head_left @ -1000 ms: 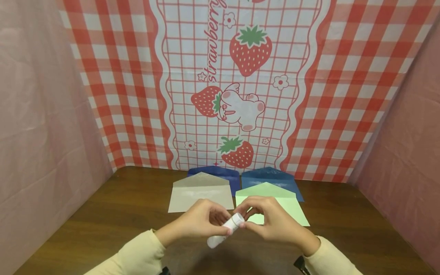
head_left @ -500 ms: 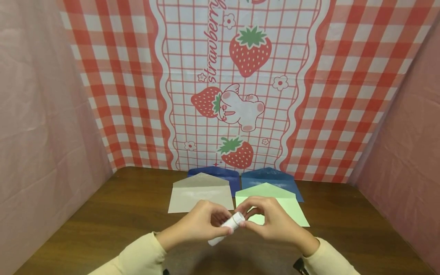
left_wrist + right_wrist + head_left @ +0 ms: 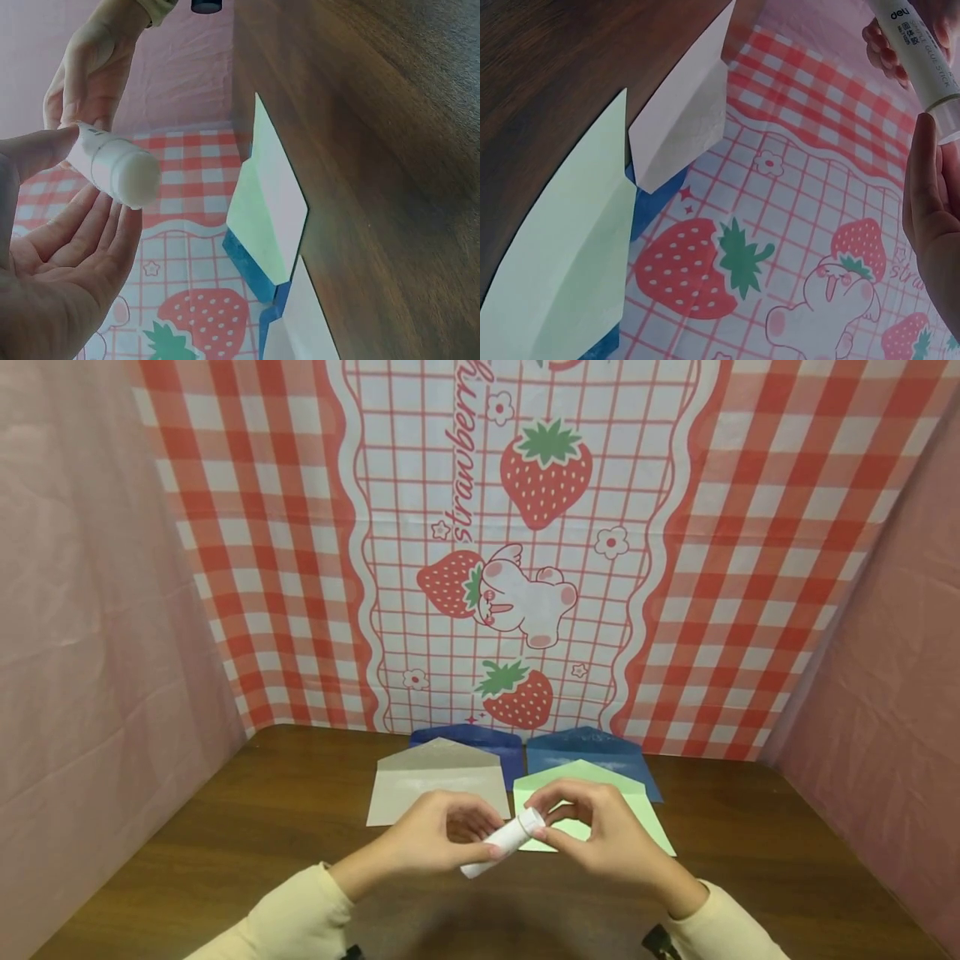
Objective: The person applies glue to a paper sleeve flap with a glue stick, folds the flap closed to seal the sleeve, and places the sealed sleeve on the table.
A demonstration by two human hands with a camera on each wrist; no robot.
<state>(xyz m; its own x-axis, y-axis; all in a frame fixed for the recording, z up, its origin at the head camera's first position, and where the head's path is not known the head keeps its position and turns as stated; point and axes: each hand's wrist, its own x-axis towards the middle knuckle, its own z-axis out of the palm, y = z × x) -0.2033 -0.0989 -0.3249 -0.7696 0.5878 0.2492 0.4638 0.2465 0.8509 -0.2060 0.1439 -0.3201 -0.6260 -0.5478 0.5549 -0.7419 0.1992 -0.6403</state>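
Note:
A white glue stick (image 3: 504,843) is held slantwise above the table, its capped end toward the right. My left hand (image 3: 431,833) grips its body between thumb and fingers. At the upper end, the thumb and fingers of my right hand (image 3: 603,831) pinch the cap. Printed lettering on the glue stick (image 3: 919,56) shows in the right wrist view, along with its translucent cap. Behind the hands lie a grey envelope (image 3: 435,787) and a light green envelope (image 3: 581,774), both with flaps up; the right hand partly covers the green one.
A dark blue envelope (image 3: 467,734) and a teal blue envelope (image 3: 588,743) lie farther back, partly covered by the front ones. All rest on a brown wooden table (image 3: 247,827). A strawberry-print cloth (image 3: 517,510) hangs behind, with pink cloth (image 3: 97,610) at the sides.
Both hands have lifted slightly with the glue stick, which has shifted a little up and to the right. The envelopes have not moved.

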